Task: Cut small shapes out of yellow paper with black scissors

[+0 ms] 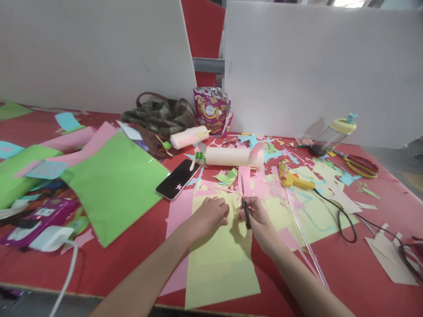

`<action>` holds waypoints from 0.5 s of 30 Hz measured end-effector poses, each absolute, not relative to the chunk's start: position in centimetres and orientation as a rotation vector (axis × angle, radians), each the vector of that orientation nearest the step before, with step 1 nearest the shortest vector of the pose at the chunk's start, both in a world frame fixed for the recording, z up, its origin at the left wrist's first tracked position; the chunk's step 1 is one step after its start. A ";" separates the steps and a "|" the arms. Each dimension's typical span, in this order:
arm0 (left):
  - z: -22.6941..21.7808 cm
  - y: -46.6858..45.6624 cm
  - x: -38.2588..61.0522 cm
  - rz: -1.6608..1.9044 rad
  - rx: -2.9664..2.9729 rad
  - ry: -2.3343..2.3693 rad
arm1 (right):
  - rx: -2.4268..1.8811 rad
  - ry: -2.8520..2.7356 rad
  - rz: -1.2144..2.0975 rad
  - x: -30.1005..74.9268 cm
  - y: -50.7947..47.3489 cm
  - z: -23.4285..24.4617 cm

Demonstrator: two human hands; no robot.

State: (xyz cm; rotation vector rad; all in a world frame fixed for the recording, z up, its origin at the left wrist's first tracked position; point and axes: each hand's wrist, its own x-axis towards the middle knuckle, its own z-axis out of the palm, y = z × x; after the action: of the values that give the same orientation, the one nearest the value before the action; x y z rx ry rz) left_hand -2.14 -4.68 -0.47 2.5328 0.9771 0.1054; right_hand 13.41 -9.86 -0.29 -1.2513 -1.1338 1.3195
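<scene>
My right hand [259,216] is closed around the black handles of a small pair of scissors [243,198], whose blades point away from me. My left hand [211,213] is curled beside it and pinches a small yellow scrap of paper [235,210] right at the scissors. Both hands hover over a pale yellow sheet [221,259] that lies on a pink sheet [178,211] on the red table [346,273].
A black phone [177,178] lies left of my hands beside a large green sheet [114,180]. Two paper-wrapped bottles [231,156] lie behind. A yellow glue gun [292,178] with black cord, red-yellow scissors [360,164], a clear jar [332,136], a plaid bag [160,115], a snack packet [211,108] and several paper scraps surround them.
</scene>
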 end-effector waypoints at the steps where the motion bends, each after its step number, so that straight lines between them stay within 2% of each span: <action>1: -0.5 -4.7 -2.2 0.125 2.539 0.969 | -1.292 -1.196 1.264 13.4 -9.8 -0.4; 7: -0.3 -5.0 -2.2 0.167 2.555 0.893 | -1.625 -1.554 0.731 14.2 -9.8 -1.4; 15: 0.0 -4.7 -2.2 0.121 2.517 0.883 | -1.655 -1.711 0.510 15.3 -9.3 -0.3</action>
State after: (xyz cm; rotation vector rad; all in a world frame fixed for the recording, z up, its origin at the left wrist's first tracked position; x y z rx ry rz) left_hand -2.15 -4.71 -0.01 2.5172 0.8831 0.1206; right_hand 15.30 -9.29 -0.33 -1.6551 -1.7111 0.5105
